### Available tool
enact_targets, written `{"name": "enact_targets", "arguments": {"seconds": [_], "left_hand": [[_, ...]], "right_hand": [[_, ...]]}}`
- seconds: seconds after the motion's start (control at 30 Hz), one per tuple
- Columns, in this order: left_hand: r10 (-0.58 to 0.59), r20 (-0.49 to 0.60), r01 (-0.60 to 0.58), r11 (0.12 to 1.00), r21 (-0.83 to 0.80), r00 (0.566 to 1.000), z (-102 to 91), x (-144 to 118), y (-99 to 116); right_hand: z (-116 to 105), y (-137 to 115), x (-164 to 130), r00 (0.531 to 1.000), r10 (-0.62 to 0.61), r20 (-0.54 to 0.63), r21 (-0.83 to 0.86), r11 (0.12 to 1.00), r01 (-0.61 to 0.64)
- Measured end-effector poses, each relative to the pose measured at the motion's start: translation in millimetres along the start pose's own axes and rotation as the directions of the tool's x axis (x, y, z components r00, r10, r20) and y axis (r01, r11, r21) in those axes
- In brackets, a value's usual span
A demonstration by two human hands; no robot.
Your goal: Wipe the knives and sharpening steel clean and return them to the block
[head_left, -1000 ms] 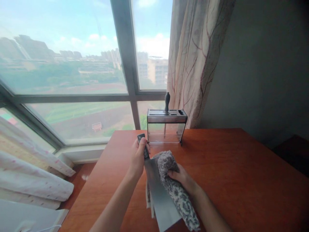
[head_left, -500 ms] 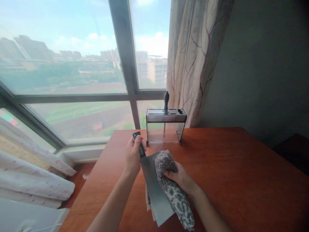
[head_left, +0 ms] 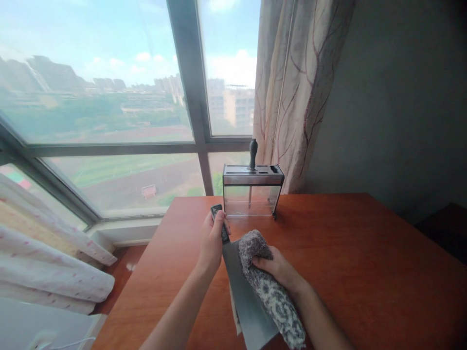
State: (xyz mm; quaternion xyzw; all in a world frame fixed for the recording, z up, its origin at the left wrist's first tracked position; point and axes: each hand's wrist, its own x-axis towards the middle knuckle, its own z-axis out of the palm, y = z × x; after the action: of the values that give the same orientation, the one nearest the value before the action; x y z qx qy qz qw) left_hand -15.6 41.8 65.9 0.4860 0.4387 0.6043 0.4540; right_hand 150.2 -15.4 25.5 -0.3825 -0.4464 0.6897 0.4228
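My left hand [head_left: 212,243] is closed around the dark handle of a cleaver [head_left: 248,296], whose broad metal blade points down toward me. My right hand [head_left: 279,270] grips a fuzzy grey and white patterned towel [head_left: 266,287], which lies over the blade's right edge and hangs toward the lower right. Light cloth also shows behind the blade's left edge. Beyond my hands stands a clear-sided knife block [head_left: 253,181] with a metal top. One dark-handled tool [head_left: 253,154] sits upright in it.
The reddish-brown wooden table [head_left: 365,257] extends to both sides under my hands. A large window [head_left: 109,97] is behind it, with a patterned curtain [head_left: 292,87] at right and a pale curtain [head_left: 54,272] at lower left.
My left hand and the cleaver have shifted right and slightly down. My right hand with the towel has moved a little the same way, still against the blade.
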Motion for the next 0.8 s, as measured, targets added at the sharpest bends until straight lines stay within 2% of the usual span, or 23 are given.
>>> {"name": "enact_targets", "arguments": {"seconds": [0.23,0.33,0.43,0.53,0.67,0.8], "left_hand": [[-0.001,0.036,0.001,1.000,-0.006,0.999,-0.5,-2,5],[0.000,-0.004,0.000,1.000,-0.025,1.000,-8.2,4,8],[0.003,-0.089,-0.008,0.999,-0.050,0.996,-20.4,12,9],[0.013,-0.167,-0.024,0.998,-0.065,0.986,-34.5,20,10],[0.037,-0.185,-0.051,0.996,-0.071,0.982,-46.0,26,13],[-0.001,-0.172,-0.018,0.994,-0.106,0.985,-40.8,24,9]], "right_hand": [[7,-1,4,0.995,-0.068,-0.078,-0.035,0.997,0.066],[10,2,6,0.995,-0.063,-0.077,-0.018,0.998,0.062],[11,3,6,0.997,-0.025,-0.074,0.000,1.000,0.025],[9,0,2,1.000,0.012,0.006,-0.029,1.000,-0.011],[4,-3,-2,0.978,0.063,0.197,-0.090,0.995,-0.046],[0,-2,-3,0.976,0.075,0.204,-0.046,0.997,-0.067]]}}
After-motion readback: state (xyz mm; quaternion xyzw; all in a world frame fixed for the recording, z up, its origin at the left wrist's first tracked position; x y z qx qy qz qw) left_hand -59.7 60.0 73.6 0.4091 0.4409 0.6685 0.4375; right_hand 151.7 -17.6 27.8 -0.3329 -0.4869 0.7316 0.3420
